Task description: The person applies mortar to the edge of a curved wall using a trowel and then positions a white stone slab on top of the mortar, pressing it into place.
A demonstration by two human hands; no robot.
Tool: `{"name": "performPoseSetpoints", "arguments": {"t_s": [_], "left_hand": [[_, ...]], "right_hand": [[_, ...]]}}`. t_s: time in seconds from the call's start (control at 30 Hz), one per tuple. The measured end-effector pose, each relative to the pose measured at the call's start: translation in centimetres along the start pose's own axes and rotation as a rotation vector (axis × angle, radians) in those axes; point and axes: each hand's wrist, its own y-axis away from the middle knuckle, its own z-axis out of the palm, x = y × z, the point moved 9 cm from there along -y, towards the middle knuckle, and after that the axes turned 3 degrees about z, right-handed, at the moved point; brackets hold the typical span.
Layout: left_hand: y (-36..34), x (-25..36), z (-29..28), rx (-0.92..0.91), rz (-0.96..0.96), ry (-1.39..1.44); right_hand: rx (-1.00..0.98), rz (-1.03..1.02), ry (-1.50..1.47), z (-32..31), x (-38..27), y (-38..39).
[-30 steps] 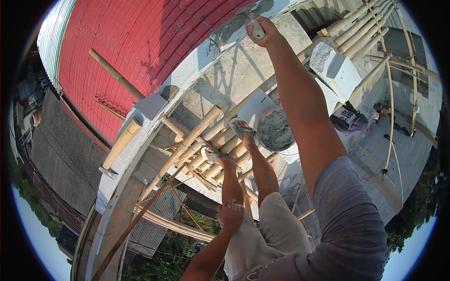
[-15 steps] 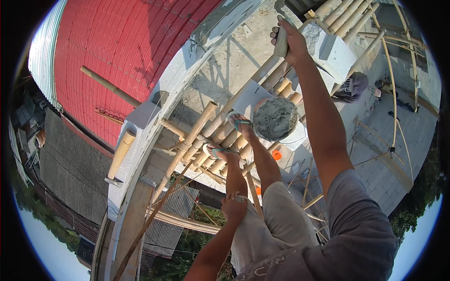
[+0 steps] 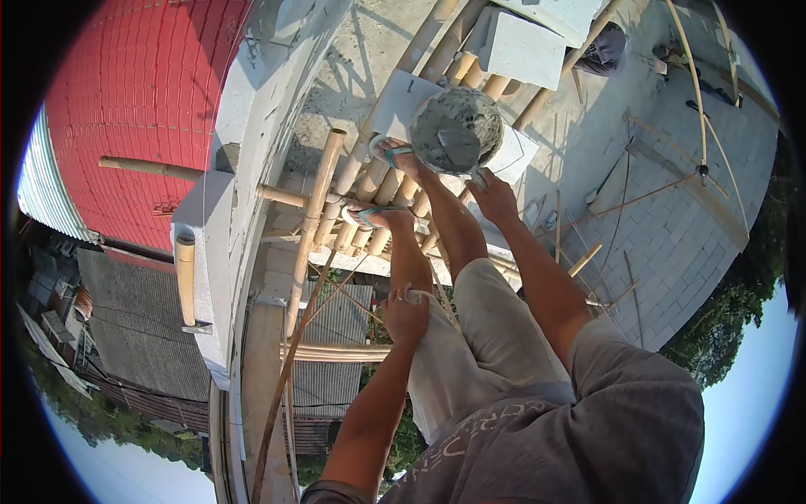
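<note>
A round bucket of wet grey mortar (image 3: 456, 126) stands on the bamboo platform just beyond my feet. My right hand (image 3: 494, 200) is closed round the handle of a trowel (image 3: 478, 178), right at the bucket's near rim. The trowel's blade lies in the mortar, partly covered by it. Beside my left knee, my left hand (image 3: 405, 317) has its fingers curled at the hem of my shorts (image 3: 441, 307); what is inside them, if anything, is hidden. My sandalled feet (image 3: 399, 155) rest on the bamboo poles.
White blocks (image 3: 525, 49) are stacked beyond the bucket. A bamboo post (image 3: 319, 202) rises left of my feet, near a pale wall edge (image 3: 260, 160). Far below on the right are a paved floor (image 3: 672, 252) and a person (image 3: 603, 52). Red roofing (image 3: 134, 92) lies left.
My right hand has come down from beyond the bucket to its near rim, bringing the trowel blade into the mortar. My left hand stays by the knee. The whole view has shifted.
</note>
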Motion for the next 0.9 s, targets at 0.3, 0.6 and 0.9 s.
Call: {"name": "performPoseSetpoints", "arguments": {"t_s": [0.3, 0.6, 0.9], "left_hand": [[0.4, -1.5, -0.5, 0.025, -0.037, 0.008], [0.7, -1.6, 0.0, 0.05, -0.01, -0.002], [0.9, -1.4, -0.6, 0.057, -0.038, 0.0]], "right_hand": [[0.027, 0.305, 0.029, 1.3, 1.5, 2.1], [-0.226, 0.436, -1.057, 8.0, 0.5, -1.3], [-0.111, 0.149, -0.461, 3.9, 5.5, 0.5]]}}
